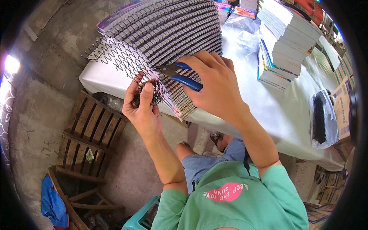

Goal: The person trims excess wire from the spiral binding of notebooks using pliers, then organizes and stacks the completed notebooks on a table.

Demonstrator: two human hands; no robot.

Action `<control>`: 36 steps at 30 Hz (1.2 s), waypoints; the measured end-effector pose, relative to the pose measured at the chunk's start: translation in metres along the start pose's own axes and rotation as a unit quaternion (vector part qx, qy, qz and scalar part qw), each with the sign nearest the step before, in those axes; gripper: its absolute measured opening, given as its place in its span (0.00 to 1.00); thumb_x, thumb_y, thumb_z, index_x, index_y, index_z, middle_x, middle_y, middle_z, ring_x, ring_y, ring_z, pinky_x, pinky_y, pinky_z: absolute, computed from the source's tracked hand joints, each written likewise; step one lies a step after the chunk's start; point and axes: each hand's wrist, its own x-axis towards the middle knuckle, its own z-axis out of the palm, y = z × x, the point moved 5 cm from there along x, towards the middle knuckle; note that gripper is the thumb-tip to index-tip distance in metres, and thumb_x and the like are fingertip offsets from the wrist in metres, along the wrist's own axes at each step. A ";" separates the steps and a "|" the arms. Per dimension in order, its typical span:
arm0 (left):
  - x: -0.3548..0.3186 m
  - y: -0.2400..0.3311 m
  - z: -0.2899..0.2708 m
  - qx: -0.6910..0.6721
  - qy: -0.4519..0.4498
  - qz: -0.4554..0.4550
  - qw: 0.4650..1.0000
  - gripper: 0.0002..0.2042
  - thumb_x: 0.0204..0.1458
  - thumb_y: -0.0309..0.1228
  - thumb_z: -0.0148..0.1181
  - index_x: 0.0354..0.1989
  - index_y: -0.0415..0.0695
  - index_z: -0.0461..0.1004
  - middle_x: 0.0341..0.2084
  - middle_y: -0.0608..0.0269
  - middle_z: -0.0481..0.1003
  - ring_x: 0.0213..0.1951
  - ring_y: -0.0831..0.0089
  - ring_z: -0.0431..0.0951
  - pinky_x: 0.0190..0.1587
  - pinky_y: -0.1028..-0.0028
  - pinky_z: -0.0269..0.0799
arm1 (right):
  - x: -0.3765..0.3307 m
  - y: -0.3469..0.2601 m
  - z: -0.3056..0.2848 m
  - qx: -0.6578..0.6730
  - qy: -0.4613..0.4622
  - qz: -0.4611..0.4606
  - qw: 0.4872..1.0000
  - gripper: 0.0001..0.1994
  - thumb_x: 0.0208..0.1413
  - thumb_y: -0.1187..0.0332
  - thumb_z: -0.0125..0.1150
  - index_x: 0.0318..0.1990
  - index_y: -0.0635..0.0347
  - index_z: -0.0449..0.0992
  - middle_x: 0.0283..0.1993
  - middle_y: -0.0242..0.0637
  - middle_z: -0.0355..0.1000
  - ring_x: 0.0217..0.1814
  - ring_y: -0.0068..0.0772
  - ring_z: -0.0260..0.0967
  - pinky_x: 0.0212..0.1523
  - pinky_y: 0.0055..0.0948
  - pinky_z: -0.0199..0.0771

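While right hand point(214, 82) has grip closed on blue-handled pliers point(187, 81), left hand point(142, 109) clasps bunched black coils point(158, 91), thin, zigzagging.

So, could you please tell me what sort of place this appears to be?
Probably a bookbinding workshop: stacked spiral-bound notebooks, black coils in the left hand, and blue-handled cutters in the right hand.

on the green t-shirt point(249, 212), pale, legible lettering curves upside down across a pink lip-shaped print point(225, 193). a brown cardboard box point(342, 109) at the right bears a dark, legible line of capitals and a number down its side. printing on the colourful booklet cover point(244, 13) at the top is too small to read.
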 end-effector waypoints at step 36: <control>0.040 -0.388 0.350 -0.219 0.081 -0.537 0.810 0.05 0.52 0.31 0.57 0.30 0.45 0.68 0.17 0.69 0.66 0.12 0.81 0.59 0.11 0.82 0.58 | -0.296 0.210 -0.190 -0.273 -0.026 0.289 0.917 0.24 0.30 0.67 0.65 0.43 0.57 0.74 0.38 0.40 0.69 0.40 0.43 0.66 0.42 0.40 0.64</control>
